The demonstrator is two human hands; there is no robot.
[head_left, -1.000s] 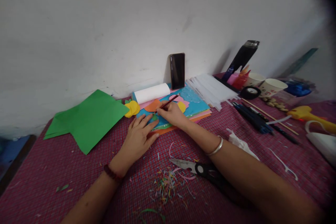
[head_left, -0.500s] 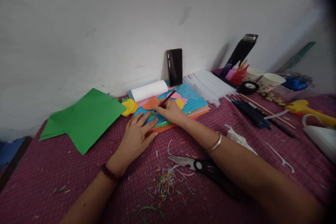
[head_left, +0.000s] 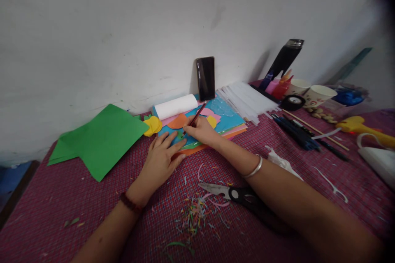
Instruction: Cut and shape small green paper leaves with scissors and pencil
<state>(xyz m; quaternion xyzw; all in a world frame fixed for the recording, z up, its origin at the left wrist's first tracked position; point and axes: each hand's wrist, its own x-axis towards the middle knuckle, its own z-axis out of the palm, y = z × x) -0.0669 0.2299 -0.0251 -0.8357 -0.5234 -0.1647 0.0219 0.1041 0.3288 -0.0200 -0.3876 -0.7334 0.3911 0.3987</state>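
Observation:
My right hand (head_left: 202, 130) is closed around a dark red pencil (head_left: 199, 113), its tip down by a small green paper piece (head_left: 180, 134). That piece lies on a blue sheet (head_left: 228, 122) at the top of a stack of coloured papers. With fingers spread flat, my left hand (head_left: 160, 158) presses on the near left edge of the stack, its fingertips beside the green piece. An orange paper piece (head_left: 177, 121) and a pink paper flower (head_left: 210, 115) with a yellow circle (head_left: 211, 121) lie just beyond my right hand.
Scissors (head_left: 228, 192) lie partly under my right forearm, near paper scraps (head_left: 196, 215). Green paper (head_left: 105, 141) and yellow circles (head_left: 152, 125) are at left. A phone (head_left: 205, 78) leans on the wall behind a white roll (head_left: 175, 107). Rightward are paper cups (head_left: 317, 95) and a yellow glue gun (head_left: 361, 127).
The pencil now stands a little more upright, and its tip has shifted slightly to the right with my right hand. My left hand stays in place.

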